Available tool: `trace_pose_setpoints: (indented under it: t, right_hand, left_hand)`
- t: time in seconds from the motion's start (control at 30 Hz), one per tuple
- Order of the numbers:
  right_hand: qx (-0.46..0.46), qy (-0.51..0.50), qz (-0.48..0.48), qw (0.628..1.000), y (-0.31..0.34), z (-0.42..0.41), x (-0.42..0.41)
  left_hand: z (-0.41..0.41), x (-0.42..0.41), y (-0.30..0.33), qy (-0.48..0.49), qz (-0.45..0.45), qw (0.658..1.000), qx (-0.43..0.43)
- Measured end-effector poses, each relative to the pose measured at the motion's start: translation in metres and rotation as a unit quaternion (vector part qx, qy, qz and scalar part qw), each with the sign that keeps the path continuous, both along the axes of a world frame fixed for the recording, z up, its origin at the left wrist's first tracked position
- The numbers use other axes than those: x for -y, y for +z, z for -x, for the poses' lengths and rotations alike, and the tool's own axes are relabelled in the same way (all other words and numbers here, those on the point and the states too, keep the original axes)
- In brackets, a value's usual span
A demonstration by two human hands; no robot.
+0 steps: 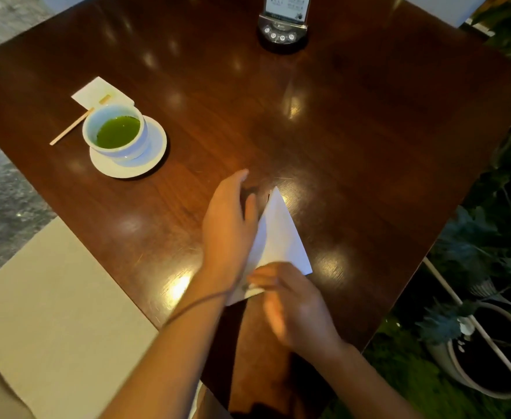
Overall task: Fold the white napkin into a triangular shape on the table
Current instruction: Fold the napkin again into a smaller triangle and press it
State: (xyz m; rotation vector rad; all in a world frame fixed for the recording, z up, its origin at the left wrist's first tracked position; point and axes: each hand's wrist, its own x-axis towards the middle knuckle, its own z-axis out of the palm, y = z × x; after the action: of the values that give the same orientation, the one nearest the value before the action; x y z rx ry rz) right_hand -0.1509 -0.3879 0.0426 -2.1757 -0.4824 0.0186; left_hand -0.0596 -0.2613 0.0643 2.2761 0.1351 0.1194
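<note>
1. Right hand [296, 309] is blurred; its grip looks pinched on the near edge of the napkin [281, 237], fingers curled over the paper.
2. Left hand [230, 225] lies with fingers straight and together along the napkin's left edge, flat side against it, holding nothing.
3. Folded into a triangle, the napkin sits on the dark wooden surface [354, 131] near its near edge, between the hands.
4. Its long axis runs near to far, tilted slightly; the sharp tip points far, the broad end lies near under the right hand.
5. Well apart, far left: a cup [115, 131] of green tea on a saucer [154, 146], with a stick [69, 128] and paper [94, 92].
</note>
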Motion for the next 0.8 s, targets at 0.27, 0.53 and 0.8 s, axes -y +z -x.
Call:
trace_pose_setpoints:
  t: [0.27,0.53,0.8]
  right_hand:
    - [0.106,0.031,0.300,0.948,-0.012,-0.060,0.008]
    - [0.034,0.047,0.354,0.933,-0.030,-0.064,0.007]
    - [0.018,-0.007,0.355,0.935,-0.032,-0.099,0.000]
  left_hand:
    - [0.109,0.029,-0.046,-0.050,-0.254,0.965,-0.036]
    - [0.108,0.028,-0.062,-0.067,-0.286,0.954,-0.066]
    - [0.107,0.028,-0.061,-0.058,-0.268,0.959,-0.067]
